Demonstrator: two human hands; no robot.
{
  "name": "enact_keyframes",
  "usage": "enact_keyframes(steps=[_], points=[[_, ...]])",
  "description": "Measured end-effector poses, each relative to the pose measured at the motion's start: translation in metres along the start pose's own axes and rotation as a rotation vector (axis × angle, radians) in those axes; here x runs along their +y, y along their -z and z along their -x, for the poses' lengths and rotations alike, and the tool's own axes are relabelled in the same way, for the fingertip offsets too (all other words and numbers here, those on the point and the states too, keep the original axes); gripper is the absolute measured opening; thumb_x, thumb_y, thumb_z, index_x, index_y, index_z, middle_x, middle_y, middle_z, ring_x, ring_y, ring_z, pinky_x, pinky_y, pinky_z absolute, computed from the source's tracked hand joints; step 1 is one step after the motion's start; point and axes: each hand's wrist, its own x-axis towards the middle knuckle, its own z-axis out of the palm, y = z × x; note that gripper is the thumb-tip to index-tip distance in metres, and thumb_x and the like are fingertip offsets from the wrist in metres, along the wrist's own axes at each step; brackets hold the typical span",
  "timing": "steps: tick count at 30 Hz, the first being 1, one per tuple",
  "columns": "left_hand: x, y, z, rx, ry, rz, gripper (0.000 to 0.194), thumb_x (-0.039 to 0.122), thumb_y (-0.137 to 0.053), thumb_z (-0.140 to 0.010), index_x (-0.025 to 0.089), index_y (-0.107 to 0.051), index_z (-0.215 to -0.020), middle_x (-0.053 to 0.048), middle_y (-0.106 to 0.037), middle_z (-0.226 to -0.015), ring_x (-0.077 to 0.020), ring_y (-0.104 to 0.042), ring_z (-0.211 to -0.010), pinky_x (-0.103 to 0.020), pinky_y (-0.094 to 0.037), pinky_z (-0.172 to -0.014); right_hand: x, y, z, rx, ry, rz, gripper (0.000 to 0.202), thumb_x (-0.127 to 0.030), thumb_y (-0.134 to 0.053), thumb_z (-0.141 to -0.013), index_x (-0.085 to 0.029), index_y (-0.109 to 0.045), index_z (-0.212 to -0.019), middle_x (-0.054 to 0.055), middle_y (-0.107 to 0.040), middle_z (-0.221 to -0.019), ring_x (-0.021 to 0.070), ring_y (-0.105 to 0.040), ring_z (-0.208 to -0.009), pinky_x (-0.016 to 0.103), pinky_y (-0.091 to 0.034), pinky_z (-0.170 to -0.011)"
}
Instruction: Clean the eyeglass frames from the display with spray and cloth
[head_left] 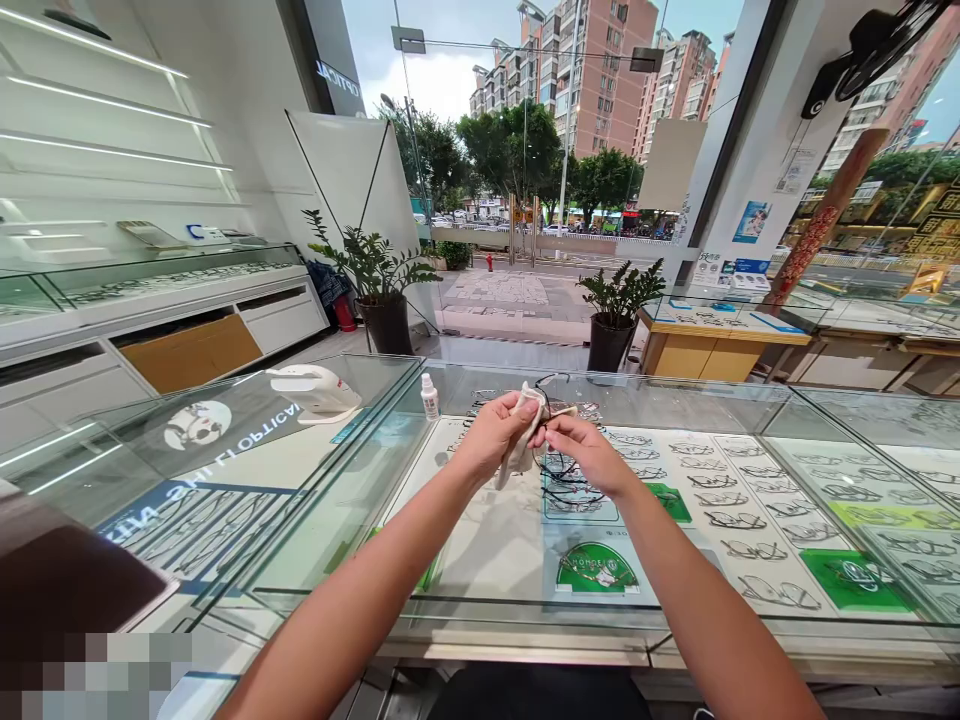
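My two forearms lie nearest, the left forearm (360, 590) slanting up from the bottom left of the frame, the right forearm (697, 590) from the bottom right, both over the glass display table (525, 650). They meet a little right of and below the middle of the frame. There the fingers of my left hand (496, 432) are clamped on a pale cloth (516, 460), its loose end hanging down; those of my right hand (586, 447) are drawn together, pinching a pair of dark-framed eyeglasses (547, 406) against it. One thin temple pokes up above the cloth.

I'd judge I'm partway through: the eyeglasses are up off the table with the cloth against them, so wiping seems under way. My fingers hide the lenses, so I can't tell whether the cloth goes around one or just beside it, or how clean they are. The white bottle (430, 398) stands upright left of my hands. Not yet done, as I see it: getting the eyeglasses clear of the cloth and laid down.
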Motion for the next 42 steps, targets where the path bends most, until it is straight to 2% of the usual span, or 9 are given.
enact_keyframes(steps=[9,13,16,19,24,29,35,39,42], points=[[-0.003,0.004,-0.001,0.024,0.064,-0.005,0.046,0.056,-0.083,-0.080,0.015,-0.064,-0.076,-0.001,-0.062,-0.063,-0.0093,-0.050,-0.055,-0.021,-0.039,-0.056,0.005,0.002,0.000,-0.005,0.015,0.015,0.034,-0.055,-0.068,-0.095,-0.022,-0.070,-0.088,0.003,-0.071,-0.096,0.0207,-0.062,-0.095,0.034,-0.044,-0.093],[0.000,0.006,-0.002,-0.006,0.090,0.058,0.042,0.050,-0.087,-0.079,0.015,-0.064,-0.080,0.000,-0.062,-0.059,-0.0101,-0.052,-0.053,-0.022,-0.040,-0.055,0.007,0.001,-0.001,-0.015,0.005,0.010,0.033,-0.054,-0.066,-0.096,-0.022,-0.071,-0.089,0.004,-0.074,-0.096,0.0225,-0.064,-0.101,0.036,-0.044,-0.099],[0.004,0.007,-0.002,-0.043,0.078,0.082,0.039,0.046,-0.088,-0.078,0.015,-0.065,-0.085,0.001,-0.061,-0.058,-0.0101,-0.053,-0.051,-0.022,-0.040,-0.054,0.008,0.000,-0.002,-0.010,-0.005,0.016,0.034,-0.054,-0.065,-0.096,-0.022,-0.073,-0.087,0.005,-0.076,-0.095,0.0223,-0.064,-0.099,0.035,-0.046,-0.095],[0.007,0.006,-0.002,-0.064,0.080,0.109,0.040,0.043,-0.090,-0.076,0.014,-0.066,-0.090,0.000,-0.063,-0.061,-0.0093,-0.052,-0.050,-0.022,-0.040,-0.054,0.011,-0.001,-0.003,0.029,-0.002,0.015,0.035,-0.055,-0.066,-0.095,-0.022,-0.074,-0.087,0.005,-0.077,-0.097,0.0213,-0.064,-0.095,0.034,-0.046,-0.090],[0.011,0.000,0.001,-0.092,0.074,0.155,0.041,0.037,-0.093,-0.073,0.014,-0.066,-0.093,0.000,-0.064,-0.068,-0.0100,-0.056,-0.058,-0.022,-0.044,-0.059,0.010,-0.005,-0.002,0.082,-0.007,-0.024,0.036,-0.059,-0.071,-0.090,-0.023,-0.075,-0.088,0.004,-0.076,-0.090,0.0233,-0.066,-0.098,0.037,-0.048,-0.096],[0.009,-0.006,0.004,-0.041,0.054,0.165,0.041,0.035,-0.095,-0.070,0.016,-0.066,-0.092,0.002,-0.061,-0.068,-0.0091,-0.055,-0.060,-0.021,-0.046,-0.061,0.011,-0.006,-0.002,0.108,-0.013,-0.075,0.035,-0.058,-0.074,-0.088,-0.023,-0.076,-0.087,0.004,-0.076,-0.088,0.0227,-0.067,-0.098,0.038,-0.048,-0.099],[0.011,-0.008,0.007,-0.019,-0.046,-0.034,0.040,0.043,-0.090,-0.076,0.015,-0.066,-0.094,0.001,-0.062,-0.067,-0.0095,-0.055,-0.059,-0.020,-0.042,-0.058,0.019,-0.005,-0.002,0.109,-0.018,-0.093,0.037,-0.059,-0.073,-0.088,-0.022,-0.079,-0.088,0.005,-0.077,-0.097,0.0235,-0.068,-0.101,0.041,-0.048,-0.104],[0.012,-0.011,0.010,0.045,-0.102,-0.099,0.047,0.047,-0.092,-0.071,0.016,-0.064,-0.091,0.001,-0.062,-0.066,-0.0094,-0.054,-0.054,-0.021,-0.041,-0.054,0.019,-0.008,-0.002,0.099,-0.012,-0.101,0.036,-0.059,-0.075,-0.087,-0.024,-0.079,-0.091,0.005,-0.078,-0.096,0.0236,-0.068,-0.101,0.042,-0.048,-0.107],[0.009,-0.014,0.011,0.093,-0.158,-0.119,0.046,0.052,-0.088,-0.075,0.017,-0.059,-0.085,0.004,-0.057,-0.061,-0.0082,-0.048,-0.049,-0.021,-0.037,-0.050,0.018,-0.011,-0.001,0.067,0.002,-0.095,0.035,-0.059,-0.074,-0.088,-0.025,-0.078,-0.095,0.003,-0.078,-0.096,0.0230,-0.069,-0.100,0.042,-0.048,-0.108]])
